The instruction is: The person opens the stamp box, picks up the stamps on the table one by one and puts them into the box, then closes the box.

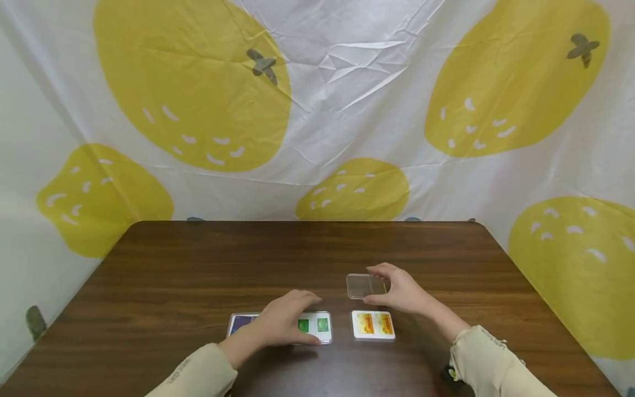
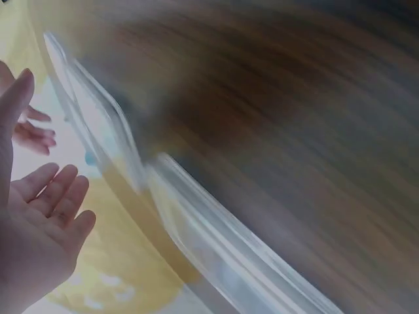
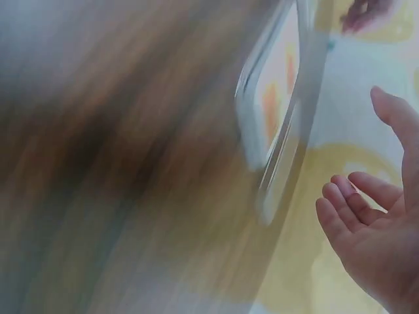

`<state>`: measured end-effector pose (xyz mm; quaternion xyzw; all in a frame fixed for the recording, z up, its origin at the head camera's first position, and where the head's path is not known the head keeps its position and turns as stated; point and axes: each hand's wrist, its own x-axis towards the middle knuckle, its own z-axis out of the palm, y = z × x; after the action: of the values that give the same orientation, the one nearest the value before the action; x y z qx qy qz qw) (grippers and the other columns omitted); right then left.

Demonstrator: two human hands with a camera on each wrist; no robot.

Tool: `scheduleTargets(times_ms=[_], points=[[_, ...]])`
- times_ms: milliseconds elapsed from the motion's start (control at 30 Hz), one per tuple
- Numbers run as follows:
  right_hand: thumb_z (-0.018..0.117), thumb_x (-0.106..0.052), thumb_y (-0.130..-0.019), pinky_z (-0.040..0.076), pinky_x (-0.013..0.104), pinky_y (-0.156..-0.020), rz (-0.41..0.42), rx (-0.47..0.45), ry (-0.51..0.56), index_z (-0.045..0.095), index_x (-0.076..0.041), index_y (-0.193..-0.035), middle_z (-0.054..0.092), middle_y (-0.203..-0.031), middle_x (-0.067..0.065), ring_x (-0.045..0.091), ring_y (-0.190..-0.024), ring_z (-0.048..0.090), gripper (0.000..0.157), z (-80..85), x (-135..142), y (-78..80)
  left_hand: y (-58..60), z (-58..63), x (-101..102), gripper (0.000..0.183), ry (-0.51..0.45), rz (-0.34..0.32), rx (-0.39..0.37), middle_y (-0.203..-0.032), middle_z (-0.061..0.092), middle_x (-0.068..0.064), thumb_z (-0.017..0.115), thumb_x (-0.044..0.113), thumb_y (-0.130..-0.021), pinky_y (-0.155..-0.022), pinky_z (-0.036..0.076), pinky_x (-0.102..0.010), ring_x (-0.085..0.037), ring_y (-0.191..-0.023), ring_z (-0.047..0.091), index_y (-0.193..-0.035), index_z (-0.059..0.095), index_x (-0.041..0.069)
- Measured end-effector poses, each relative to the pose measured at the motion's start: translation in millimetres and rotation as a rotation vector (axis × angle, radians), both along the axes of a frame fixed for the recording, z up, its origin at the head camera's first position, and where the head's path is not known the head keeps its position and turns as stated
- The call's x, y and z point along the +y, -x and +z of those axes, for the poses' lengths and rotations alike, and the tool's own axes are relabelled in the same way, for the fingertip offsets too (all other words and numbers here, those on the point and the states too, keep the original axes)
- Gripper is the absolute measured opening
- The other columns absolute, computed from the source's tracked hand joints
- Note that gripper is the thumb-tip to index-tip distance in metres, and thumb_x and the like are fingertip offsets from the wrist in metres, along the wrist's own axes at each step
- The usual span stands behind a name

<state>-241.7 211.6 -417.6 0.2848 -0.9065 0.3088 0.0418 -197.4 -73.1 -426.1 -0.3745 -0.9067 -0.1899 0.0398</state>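
Note:
My left hand [image 1: 283, 320] hovers over a long clear case holding green-printed cards [image 1: 322, 324], with a purple-printed piece [image 1: 241, 322] at its left end. Its thumb and fingers are spread apart, and the hand hides the middle of that row. My right hand [image 1: 399, 289] reaches over the right end of a small transparent case or lid [image 1: 358, 286], its thumb and fingers apart as well. Just below it lies a white case with two orange-and-yellow prints [image 1: 374, 325]. In the right wrist view the right palm [image 3: 373, 242] shows bare, beside that case's edge [image 3: 252, 131].
All the cases lie on a dark brown wood-grain table [image 1: 198, 264]. Behind it hangs a white cloth with large yellow fruit prints [image 1: 347, 190]. A small dark object [image 1: 451, 375] shows next to the right sleeve. Both wrist views are blurred.

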Motion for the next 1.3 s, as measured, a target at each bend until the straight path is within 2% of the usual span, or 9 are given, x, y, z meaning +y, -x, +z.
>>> scheduleTargets(times_ms=[167,300,433,567,733,867,1033,1300], points=[[0.077,-0.036,-0.067,0.041,0.049,-0.089,-0.063,-0.055,-0.048,0.051,0.006,-0.121,0.052,-0.12,0.017,0.034,-0.111,0.05,0.073,-7.2,27,11.8,1.5,-1.7,30,0.073,0.048,-0.005,-0.032,-0.117,0.057,-0.005,0.076,0.046,-0.064,-0.089,0.043,-0.03,-0.019,-0.108,0.052,-0.121,0.054,0.006],[0.078,-0.033,-0.067,0.039,0.048,-0.091,-0.019,-0.081,-0.102,0.05,0.008,-0.121,0.052,-0.12,0.018,0.033,-0.111,0.049,0.074,-15.0,35,18.5,4.2,-4.1,47,0.069,0.09,0.015,-0.064,-0.11,0.059,-0.003,0.078,0.045,-0.061,-0.086,0.044,-0.028,-0.017,-0.101,0.054,-0.115,0.058,0.007],[0.078,-0.027,-0.068,0.039,0.047,-0.091,0.045,-0.109,-0.078,0.049,0.01,-0.121,0.052,-0.117,0.019,0.032,-0.109,0.05,0.071,-21.5,34,25.8,5.4,-5.2,60,0.064,0.117,0.031,-0.088,-0.1,0.058,0.002,0.078,0.046,-0.061,-0.078,0.046,-0.025,-0.012,-0.092,0.054,-0.11,0.061,0.009],[0.077,-0.021,-0.069,0.04,0.047,-0.09,0.056,-0.139,-0.047,0.047,0.011,-0.122,0.05,-0.118,0.02,0.033,-0.109,0.049,0.07,-23.4,34,32.5,6.1,-5.1,69,0.059,0.129,0.04,-0.08,-0.092,0.056,0.005,0.079,0.046,-0.061,-0.071,0.045,-0.022,-0.01,-0.086,0.052,-0.106,0.063,0.011],[0.077,-0.019,-0.068,0.042,0.045,-0.088,0.079,-0.131,-0.078,0.051,0.01,-0.119,0.052,-0.115,0.018,0.031,-0.105,0.05,0.064,-21.8,33,37.0,6.6,-7.2,76,0.058,0.156,0.066,-0.061,-0.091,0.054,0.006,0.079,0.047,-0.059,-0.067,0.045,-0.022,-0.009,-0.086,0.05,-0.103,0.062,0.013],[0.077,-0.019,-0.066,0.045,0.038,-0.081,0.104,-0.071,-0.099,0.059,0.007,-0.109,0.056,-0.104,0.012,0.025,-0.094,0.054,0.053,-21.7,30,36.9,7.2,-10.9,80,0.056,0.166,0.082,-0.043,-0.092,0.054,0.005,0.079,0.047,-0.059,-0.066,0.045,-0.022,-0.01,-0.086,0.05,-0.1,0.061,0.013],[0.078,-0.02,-0.062,0.047,0.033,-0.075,0.074,0.006,-0.119,0.063,0.003,-0.1,0.059,-0.095,0.009,0.02,-0.086,0.056,0.048,-24.1,30,34.6,6.1,-13.3,84,0.052,0.17,0.105,0.0,-0.089,0.052,0.005,0.079,0.047,-0.06,-0.065,0.045,-0.022,-0.011,-0.085,0.049,-0.095,0.061,0.014],[0.079,-0.019,-0.063,0.048,0.03,-0.074,0.001,-0.041,-0.002,0.062,0.001,-0.1,0.059,-0.093,0.006,0.018,-0.084,0.056,0.046,-24.0,43,16.3,3.8,-14.5,87,0.05,0.177,0.14,0.024,-0.085,0.049,0.005,0.076,0.048,-0.062,-0.065,0.045,-0.022,-0.011,-0.084,0.048,-0.094,0.061,0.013]])
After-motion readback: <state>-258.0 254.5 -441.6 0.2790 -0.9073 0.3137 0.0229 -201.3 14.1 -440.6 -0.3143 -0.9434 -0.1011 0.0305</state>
